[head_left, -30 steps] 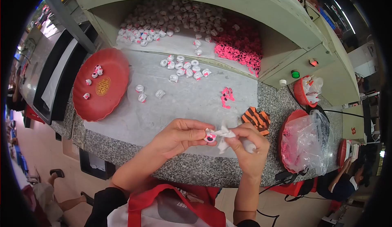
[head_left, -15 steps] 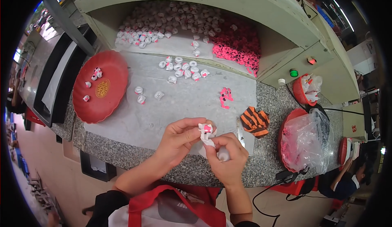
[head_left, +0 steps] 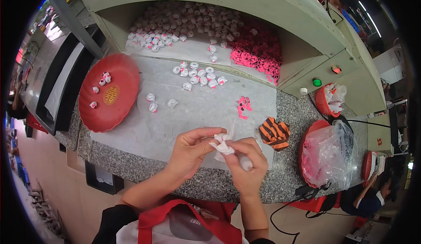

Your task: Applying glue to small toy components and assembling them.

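My left hand (head_left: 189, 149) and my right hand (head_left: 246, 161) meet over the front of the granite counter (head_left: 131, 165), both pinching a small white wrapped piece (head_left: 223, 144) whose paper sticks up between the fingers. My right hand also has something white tucked under its palm. Several similar white-wrapped pieces (head_left: 199, 75) lie scattered on the white sheet (head_left: 144, 130) ahead of my hands, and a big pile of them (head_left: 184, 20) fills the recess behind. A heap of pink pieces (head_left: 258, 51) sits to the right of that pile, and a few pink ones (head_left: 243, 106) lie loose.
A red round tray (head_left: 114, 108) with a few wrapped pieces is on the left. An orange-and-black striped item (head_left: 274, 132) lies right of my hands. A red basin holding a clear plastic bag (head_left: 329, 154) stands at right, a small red basket (head_left: 331, 97) behind it. A person sits at lower right.
My hands have stayed together at the counter's front, turning the white piece. Its pink spot no longer shows and the wrapper now covers it, with paper sticking up.
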Action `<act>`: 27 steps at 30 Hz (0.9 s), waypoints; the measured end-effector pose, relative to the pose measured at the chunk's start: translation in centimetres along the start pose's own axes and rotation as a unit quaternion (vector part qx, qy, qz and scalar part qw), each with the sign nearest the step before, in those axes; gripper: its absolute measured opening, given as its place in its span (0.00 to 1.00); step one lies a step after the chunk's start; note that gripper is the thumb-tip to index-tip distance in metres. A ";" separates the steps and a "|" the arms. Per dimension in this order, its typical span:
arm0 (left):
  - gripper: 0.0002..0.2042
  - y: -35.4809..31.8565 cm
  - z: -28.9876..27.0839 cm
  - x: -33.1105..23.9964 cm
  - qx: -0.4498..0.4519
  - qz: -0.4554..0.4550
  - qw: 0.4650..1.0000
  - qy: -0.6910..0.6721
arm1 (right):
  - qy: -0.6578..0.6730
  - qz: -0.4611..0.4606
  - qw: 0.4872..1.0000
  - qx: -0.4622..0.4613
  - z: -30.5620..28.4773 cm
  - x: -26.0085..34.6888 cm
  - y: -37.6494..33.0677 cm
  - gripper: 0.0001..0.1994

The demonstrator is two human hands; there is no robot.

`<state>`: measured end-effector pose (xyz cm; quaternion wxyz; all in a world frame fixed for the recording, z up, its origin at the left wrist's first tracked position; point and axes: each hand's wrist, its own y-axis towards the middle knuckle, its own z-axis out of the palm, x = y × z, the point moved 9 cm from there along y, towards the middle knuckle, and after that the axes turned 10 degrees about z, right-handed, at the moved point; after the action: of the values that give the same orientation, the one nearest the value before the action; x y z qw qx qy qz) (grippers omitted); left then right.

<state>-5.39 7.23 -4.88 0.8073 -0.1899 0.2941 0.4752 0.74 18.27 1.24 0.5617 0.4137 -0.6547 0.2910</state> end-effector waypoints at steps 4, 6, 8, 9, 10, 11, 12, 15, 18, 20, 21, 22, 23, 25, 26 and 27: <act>0.14 -0.3 -0.2 -0.5 0.010 -0.017 0.999 0.050 | -0.147 -0.172 0.974 0.026 0.9 3.0 -0.1 0.12; 0.14 -0.3 -0.4 -0.7 0.013 -0.016 0.997 0.070 | -0.185 -0.209 0.959 0.039 1.3 3.6 -0.3 0.12; 0.13 -0.3 -0.4 -0.8 0.016 -0.014 0.996 0.090 | -0.166 -0.189 0.967 0.050 1.2 3.3 0.0 0.11; 0.13 -0.4 -0.5 -0.6 0.011 -0.029 0.996 0.080 | -0.165 -0.189 0.966 0.051 1.4 3.5 -0.1 0.11; 0.13 -0.5 -0.7 -0.4 0.005 -0.044 0.997 0.070 | -0.156 -0.161 0.973 0.050 1.4 3.4 0.1 0.11; 0.13 -0.4 -0.7 -0.3 0.004 -0.043 0.997 0.069 | -0.146 -0.133 0.979 0.049 1.3 3.1 0.2 0.11; 0.12 -0.4 -0.9 -0.1 -0.001 -0.051 0.997 0.061 | -0.146 -0.133 0.979 0.052 1.1 3.0 0.2 0.11; 0.12 0.1 -1.3 -1.0 -0.015 -0.070 0.997 0.026 | -0.238 -0.051 0.970 -0.007 -3.2 1.3 1.7 0.09; 0.12 0.9 -1.7 -0.5 -0.044 -0.106 0.993 -0.037 | -0.476 -0.024 0.857 -0.198 -10.8 0.4 3.8 0.14; 0.12 1.2 -1.5 0.3 -0.054 -0.128 0.987 -0.075 | -0.453 -0.028 0.859 -0.236 -12.2 0.0 3.5 0.17; 0.11 1.1 -0.9 0.9 -0.047 -0.145 0.985 -0.080 | -0.375 -0.060 0.898 -0.222 -11.3 0.8 3.0 0.18; 0.11 0.6 -0.8 1.6 -0.044 -0.164 0.982 -0.085 | -0.265 -0.031 0.954 -0.135 -8.3 0.5 2.8 0.18; 0.11 0.2 -0.7 1.9 -0.047 -0.164 0.982 -0.085 | -0.149 -0.002 0.988 -0.050 -4.5 0.5 2.4 0.19; 0.09 0.1 -0.3 1.3 -0.044 -0.132 0.985 -0.100 | -0.047 -0.062 0.992 0.103 1.8 1.9 1.5 0.18; 0.09 -0.1 -0.4 1.0 -0.042 -0.131 0.986 -0.098 | -0.045 -0.064 0.992 0.102 2.3 1.6 1.4 0.18; 0.09 0.1 -0.3 -0.1 -0.020 -0.089 0.996 -0.015 | -0.001 -0.049 0.994 0.098 2.3 0.7 1.6 0.16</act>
<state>-5.62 7.03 -5.09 0.8465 -0.2247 0.2543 0.4101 -1.74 16.96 1.61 0.5313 0.4985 -0.6024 0.3260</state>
